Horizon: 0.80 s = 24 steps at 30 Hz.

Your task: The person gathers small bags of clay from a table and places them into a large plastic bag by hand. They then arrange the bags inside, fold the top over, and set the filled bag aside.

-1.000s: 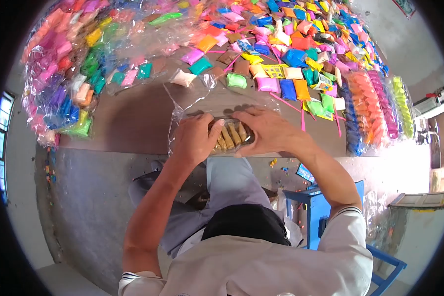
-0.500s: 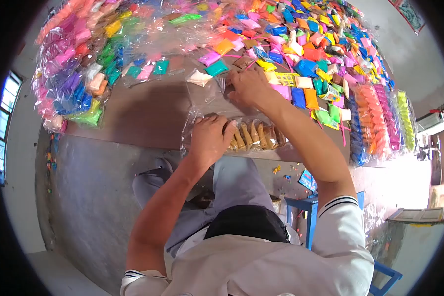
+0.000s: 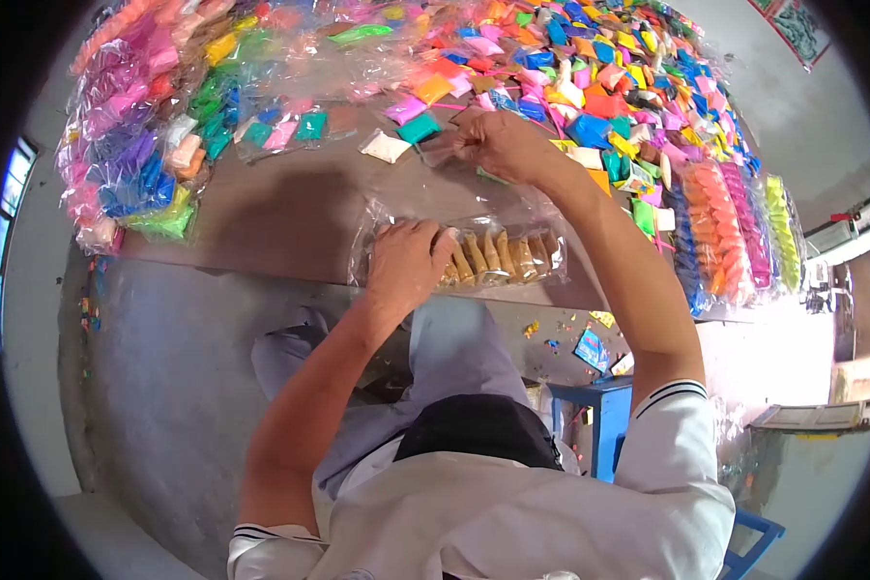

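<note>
A clear plastic bag [image 3: 561, 253] holding a row of brown packets [image 3: 493, 255] lies along the table's near edge. My left hand [image 3: 408, 259] rests on the bag's left part, over the leftmost packets, its fingers bent and lightly apart. Farther back, my right hand [image 3: 501, 143] is closed, thumb and fingers pressed together, beside a teal packet [image 3: 419, 129] and a white packet [image 3: 385, 147]. Some clear plastic shows at its fingertips, but what it grips is too unclear to name.
Loose coloured packets [image 3: 590, 97] cover the table's back and right. Bagged packets stand in rows at the right [image 3: 720, 232] and pile up at the left [image 3: 145, 184]. A blue stool [image 3: 604, 425] stands below the table's edge, near my right arm.
My right hand has moved slightly back and right and closed from a looser pose. My left hand stays on the bag. The brown packets are more exposed on the right.
</note>
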Tool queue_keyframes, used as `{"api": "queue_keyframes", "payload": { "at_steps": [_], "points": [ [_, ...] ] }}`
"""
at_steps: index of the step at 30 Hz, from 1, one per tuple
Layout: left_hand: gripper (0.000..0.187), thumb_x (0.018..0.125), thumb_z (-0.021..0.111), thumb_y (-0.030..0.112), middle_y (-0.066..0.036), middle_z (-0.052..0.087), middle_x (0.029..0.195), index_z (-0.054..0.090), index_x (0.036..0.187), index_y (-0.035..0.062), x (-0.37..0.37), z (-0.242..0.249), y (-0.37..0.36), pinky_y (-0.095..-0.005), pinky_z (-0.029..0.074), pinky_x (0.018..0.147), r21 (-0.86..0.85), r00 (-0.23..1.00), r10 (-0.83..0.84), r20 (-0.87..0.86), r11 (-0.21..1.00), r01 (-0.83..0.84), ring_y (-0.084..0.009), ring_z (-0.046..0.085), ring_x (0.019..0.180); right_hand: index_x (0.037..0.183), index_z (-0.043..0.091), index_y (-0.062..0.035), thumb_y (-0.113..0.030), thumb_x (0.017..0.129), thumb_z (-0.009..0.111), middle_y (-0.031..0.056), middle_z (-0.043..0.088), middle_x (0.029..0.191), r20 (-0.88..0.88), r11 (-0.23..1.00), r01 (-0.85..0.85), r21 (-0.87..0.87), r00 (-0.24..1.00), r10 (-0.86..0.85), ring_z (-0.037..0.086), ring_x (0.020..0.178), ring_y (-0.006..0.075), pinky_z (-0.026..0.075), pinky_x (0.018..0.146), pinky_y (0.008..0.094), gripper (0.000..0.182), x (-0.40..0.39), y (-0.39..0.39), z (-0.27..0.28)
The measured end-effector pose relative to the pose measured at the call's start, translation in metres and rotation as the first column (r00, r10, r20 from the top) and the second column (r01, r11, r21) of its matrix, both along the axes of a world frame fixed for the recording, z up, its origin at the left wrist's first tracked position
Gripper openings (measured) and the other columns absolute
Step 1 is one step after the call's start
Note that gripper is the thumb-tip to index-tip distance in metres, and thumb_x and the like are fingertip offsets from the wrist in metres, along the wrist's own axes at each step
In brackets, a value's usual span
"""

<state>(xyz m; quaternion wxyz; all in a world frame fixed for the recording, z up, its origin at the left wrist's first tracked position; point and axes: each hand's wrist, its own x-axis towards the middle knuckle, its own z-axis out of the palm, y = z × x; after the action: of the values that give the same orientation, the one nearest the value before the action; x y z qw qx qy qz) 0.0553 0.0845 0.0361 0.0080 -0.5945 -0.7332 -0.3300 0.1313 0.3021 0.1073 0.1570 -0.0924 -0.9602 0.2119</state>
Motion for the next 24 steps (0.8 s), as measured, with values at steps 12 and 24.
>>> {"api": "queue_keyframes", "payload": {
  "at_steps": [12,24],
  "points": [
    [0.028,0.097,0.051,0.027,-0.019,0.065,0.088,0.061,0.088,0.0023,0.001,-0.006,-0.002,-0.0489,0.044,0.083,-0.014,0.999,0.029,-0.031,0.999,-0.03,-0.0396,0.06,0.088,0.092,0.068,-0.0037,-0.006,0.079,0.066,0.016,0.066,0.078,0.179,0.998,-0.06,-0.016,0.982,0.062,0.067,0.076,0.0285,0.052,0.068,0.0383,0.014,0.072,-0.072,0.032],
    [0.032,0.096,0.05,0.022,-0.022,0.066,0.084,0.065,0.082,-0.0026,0.005,0.001,-0.007,-0.0509,0.046,0.082,-0.007,0.998,0.026,-0.055,1.0,-0.027,-0.0416,0.061,0.085,0.083,0.064,-0.0037,-0.007,0.078,0.063,0.0175,0.065,0.082,0.111,0.991,-0.024,0.131,0.994,0.01,0.064,0.081,0.0376,0.051,0.07,0.0471,0.006,0.1,-0.105,-0.023]
  ]
}}
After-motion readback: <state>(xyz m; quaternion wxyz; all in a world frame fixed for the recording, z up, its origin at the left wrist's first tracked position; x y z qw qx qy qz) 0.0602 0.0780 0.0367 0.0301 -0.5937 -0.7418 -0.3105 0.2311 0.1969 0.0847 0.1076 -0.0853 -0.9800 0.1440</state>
